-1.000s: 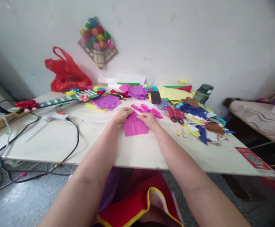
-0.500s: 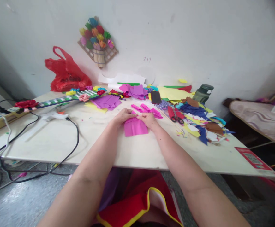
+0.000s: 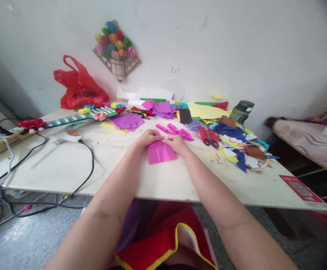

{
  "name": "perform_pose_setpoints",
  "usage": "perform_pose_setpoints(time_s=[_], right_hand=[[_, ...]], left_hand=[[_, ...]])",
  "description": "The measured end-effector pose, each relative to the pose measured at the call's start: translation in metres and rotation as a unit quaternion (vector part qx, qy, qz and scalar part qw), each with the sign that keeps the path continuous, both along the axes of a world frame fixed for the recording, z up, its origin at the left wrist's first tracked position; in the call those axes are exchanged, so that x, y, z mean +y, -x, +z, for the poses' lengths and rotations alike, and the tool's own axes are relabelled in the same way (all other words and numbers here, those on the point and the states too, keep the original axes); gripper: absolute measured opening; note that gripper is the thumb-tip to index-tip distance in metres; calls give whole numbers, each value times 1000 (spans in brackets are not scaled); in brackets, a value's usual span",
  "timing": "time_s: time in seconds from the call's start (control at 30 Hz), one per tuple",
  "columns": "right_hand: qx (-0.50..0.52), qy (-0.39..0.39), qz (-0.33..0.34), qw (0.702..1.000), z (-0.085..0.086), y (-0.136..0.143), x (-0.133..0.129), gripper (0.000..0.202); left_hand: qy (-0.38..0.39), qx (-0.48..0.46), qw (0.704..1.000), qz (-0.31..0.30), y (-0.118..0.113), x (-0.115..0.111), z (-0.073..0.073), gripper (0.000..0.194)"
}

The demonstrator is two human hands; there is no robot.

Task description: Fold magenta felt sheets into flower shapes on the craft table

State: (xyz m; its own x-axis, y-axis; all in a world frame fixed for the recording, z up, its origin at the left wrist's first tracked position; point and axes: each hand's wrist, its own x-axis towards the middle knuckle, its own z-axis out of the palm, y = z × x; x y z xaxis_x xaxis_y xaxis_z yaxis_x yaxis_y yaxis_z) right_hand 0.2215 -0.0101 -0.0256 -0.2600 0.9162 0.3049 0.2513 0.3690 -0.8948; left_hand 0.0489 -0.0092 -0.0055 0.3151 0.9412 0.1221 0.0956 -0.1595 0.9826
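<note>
A creased piece of magenta crepe paper [image 3: 161, 153] hangs between my two hands, just above or on the white table. My left hand [image 3: 148, 138] pinches its upper left part, and my right hand [image 3: 175, 144] pinches the upper right, with the fingertips of both close together. The paper's far edge is partly hidden by my fingers. Just beyond my hands lie several folded magenta paper pieces [image 3: 180, 131]. A stack of purple paper sheets [image 3: 128, 121] is to the left of them.
At right are scissors [image 3: 210, 140], a wooden stick [image 3: 202, 141], a heap of coloured scraps [image 3: 236, 138] and a dark bottle [image 3: 242, 111]. A phone [image 3: 185, 116] lies at the back. Leftward are a white glue gun [image 3: 63, 138] with black cord, paper flowers [image 3: 99, 115] and a red bag [image 3: 80, 88].
The magenta paper's near edge has shifted slightly toward me and tilted a little. Both hands keep their pinch, almost in the same place.
</note>
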Motion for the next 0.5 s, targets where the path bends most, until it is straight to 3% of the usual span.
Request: perform_pose_setpoints(time_s=[0.2,0.5], right_hand=[[0,2,8,1000,-1,0,2,29],[-6,8,-13,1000,-1,-1,1,30]], left_hand=[[-43,9,999,5,-1,4,-1,36],[-32,60,997,43,0,-3,3,44]])
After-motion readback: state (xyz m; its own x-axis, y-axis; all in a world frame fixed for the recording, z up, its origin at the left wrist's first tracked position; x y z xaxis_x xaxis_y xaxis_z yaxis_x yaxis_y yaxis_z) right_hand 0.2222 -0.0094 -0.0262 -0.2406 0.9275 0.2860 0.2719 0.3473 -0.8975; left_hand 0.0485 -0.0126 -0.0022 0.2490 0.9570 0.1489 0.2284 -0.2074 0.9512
